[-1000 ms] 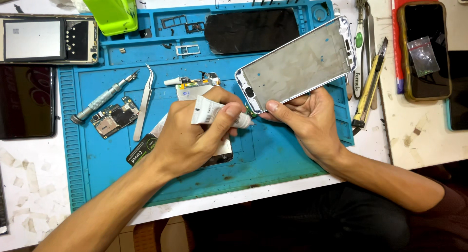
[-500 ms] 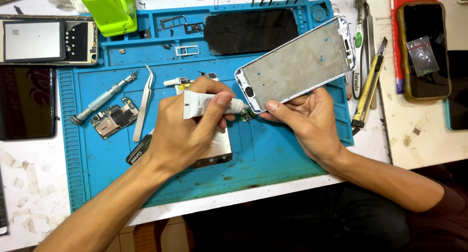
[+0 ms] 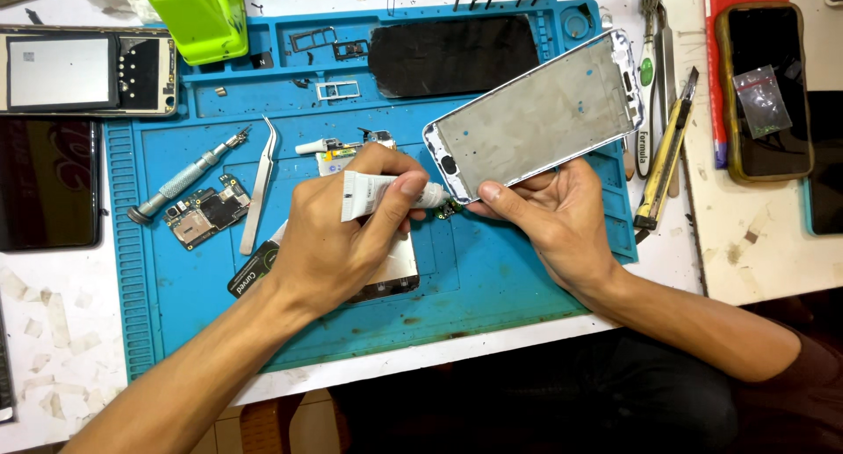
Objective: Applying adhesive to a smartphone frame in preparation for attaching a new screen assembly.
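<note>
Glue tube (image 3: pixel 378 194) lowered, nozzle touching frame (image 3: pixel 536 113) edge.

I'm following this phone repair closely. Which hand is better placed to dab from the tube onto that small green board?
Left, probably. The left hand grips the white tube, nozzle by the small green board; the right hand is holding the phone frame.

The phone frame (image 3: pixel 537 111) is showing matt grey metal; the white tube (image 3: pixel 386 194) is looking like soft plastic; the blue mat (image 3: pixel 518 270) is looking like matt rubber, and the tweezers (image 3: pixel 260 183) are gleaming as polished steel.
</note>
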